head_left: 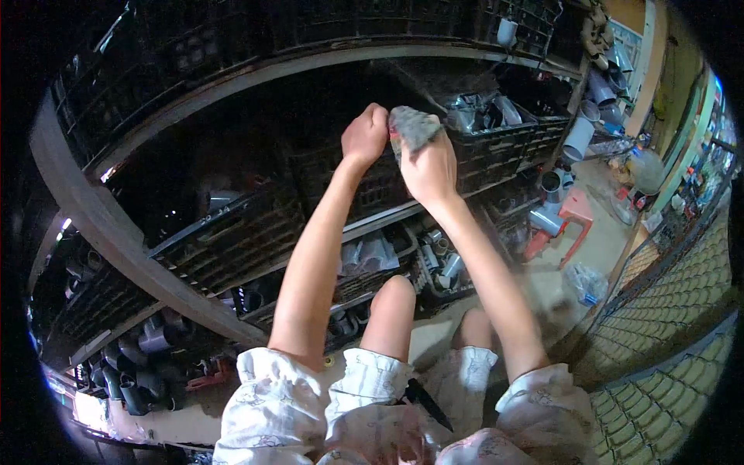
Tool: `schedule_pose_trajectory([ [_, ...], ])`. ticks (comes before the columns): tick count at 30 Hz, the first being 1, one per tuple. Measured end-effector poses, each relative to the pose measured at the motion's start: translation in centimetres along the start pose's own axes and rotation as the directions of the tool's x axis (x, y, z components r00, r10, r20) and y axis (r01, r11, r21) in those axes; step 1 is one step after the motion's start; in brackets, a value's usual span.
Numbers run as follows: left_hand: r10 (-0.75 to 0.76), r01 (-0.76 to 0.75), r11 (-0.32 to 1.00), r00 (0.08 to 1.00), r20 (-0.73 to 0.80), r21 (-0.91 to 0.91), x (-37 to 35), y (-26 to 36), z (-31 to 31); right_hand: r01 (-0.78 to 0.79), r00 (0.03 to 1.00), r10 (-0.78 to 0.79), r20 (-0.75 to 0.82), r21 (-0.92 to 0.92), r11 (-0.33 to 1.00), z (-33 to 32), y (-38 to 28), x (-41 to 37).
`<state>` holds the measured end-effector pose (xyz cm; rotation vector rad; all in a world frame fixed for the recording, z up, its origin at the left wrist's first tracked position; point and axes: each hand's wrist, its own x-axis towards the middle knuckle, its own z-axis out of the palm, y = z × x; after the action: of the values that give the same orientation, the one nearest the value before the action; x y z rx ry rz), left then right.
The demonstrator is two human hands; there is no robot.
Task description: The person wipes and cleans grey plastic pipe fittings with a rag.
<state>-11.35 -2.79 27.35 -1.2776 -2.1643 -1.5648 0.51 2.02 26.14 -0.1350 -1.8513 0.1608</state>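
Upward reaching, right grip (428,167) clutches grey cloth (413,126), left grip (366,136) clenched beside it.

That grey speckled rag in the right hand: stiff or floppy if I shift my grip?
Probably floppy: the grey speckled rag bunches and folds over the right hand rather than holding a shape. Likely light, since one hand holds it raised. Its coarse look suggests little slip.
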Motion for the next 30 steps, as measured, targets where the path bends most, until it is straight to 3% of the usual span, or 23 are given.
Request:
schedule_pose_trajectory([
  [2, 0.002, -0.006, 0.997, 0.998, 0.057, 0.077, -0.4, 0.7, -0.2, -0.174, 0.982, 0.179, -0.060, 0.086, 0.981, 0.4, 1.6, 0.3],
  [4, 0.064, -0.066, 0.997, 0.996, 0.056, 0.034, 0.4, -0.4, 0.0, -0.385, 0.922, 0.381, 0.067, 0.248, 0.889, 0.0, 2.0, 2.0],
  [6, 0.073, -0.069, 0.996, 0.994, 0.084, -0.051, 0.9, -1.4, 0.1, -0.584, 0.812, 0.520, 0.266, 0.366, 0.724, 2.0, 5.4, 3.1],
  [8, 0.060, -0.049, 0.994, 0.992, 0.108, -0.094, 1.1, -1.7, 0.0, -0.734, 0.661, 0.560, 0.499, 0.583, 0.347, 1.3, 5.3, 3.4],
  [9, 0.058, -0.046, 0.995, 0.990, 0.131, -0.091, 1.0, -1.5, -0.2, -0.757, 0.633, 0.501, 0.590, 0.608, 0.240, 1.1, 5.7, 3.1],
  [12, 0.097, -0.077, 0.985, 0.987, 0.128, -0.155, 1.0, -1.5, -0.3, -0.694, 0.577, 0.539, 0.614, 0.716, -0.071, 1.1, 5.3, 0.7],
  [13, 0.086, -0.053, 0.969, 0.988, 0.128, -0.240, 1.0, -1.1, -0.5, -0.680, 0.613, 0.539, 0.578, 0.733, -0.012, 0.8, 5.1, 0.1],
  [16, 0.023, 0.033, 0.904, 0.992, 0.126, -0.425, 1.0, 0.2, -0.7, -0.783, 0.410, 0.614, 0.674, 0.606, -0.143, -0.8, 4.2, 0.0],
  [17, -0.020, 0.072, 0.892, 0.993, 0.119, -0.447, 1.0, 0.6, -0.6, -0.749, 0.445, 0.551, 0.706, 0.630, -0.203, -0.7, 4.4, 0.1],
  [20, -0.037, 0.109, 0.851, 0.988, 0.149, -0.514, 1.5, 0.7, -0.7, -0.680, 0.462, 0.593, 0.660, 0.693, -0.242, -0.2, 4.0, 0.4],
  [21, -0.025, 0.111, 0.838, 0.986, 0.166, -0.534, 1.6, 0.5, -1.0, -0.600, 0.581, 0.497, 0.645, 0.752, -0.274, -0.1, 3.4, 0.4],
  [22, 0.016, 0.097, 0.851, 0.978, 0.210, -0.516, 1.6, 0.4, -1.2, -0.593, 0.596, 0.520, 0.612, 0.772, -0.228, -0.2, 2.6, 0.6],
  [24, 0.094, 0.069, 0.874, 0.947, 0.307, -0.480, 0.9, 0.4, -1.6, -0.599, 0.555, 0.557, 0.618, 0.762, -0.248, -0.6, 1.7, 1.2],
  [26, 0.083, 0.066, 0.883, 0.952, 0.293, -0.465, 0.0, 1.2, -1.5, -0.621, 0.509, 0.592, 0.625, 0.743, -0.250, -0.8, 2.0, 2.1],
  [27, 0.097, 0.043, 0.892, 0.954, 0.285, -0.449, 0.1, 1.1, -1.2, -0.652, 0.477, 0.636, 0.607, 0.729, -0.206, -0.3, 2.5, 2.4],
  [30, 0.133, -0.044, 0.885, 0.978, 0.162, -0.464, 1.3, -0.2, 0.2, -0.666, 0.675, 0.634, 0.377, 0.682, 0.303, 0.6, 2.7, 1.4],
])
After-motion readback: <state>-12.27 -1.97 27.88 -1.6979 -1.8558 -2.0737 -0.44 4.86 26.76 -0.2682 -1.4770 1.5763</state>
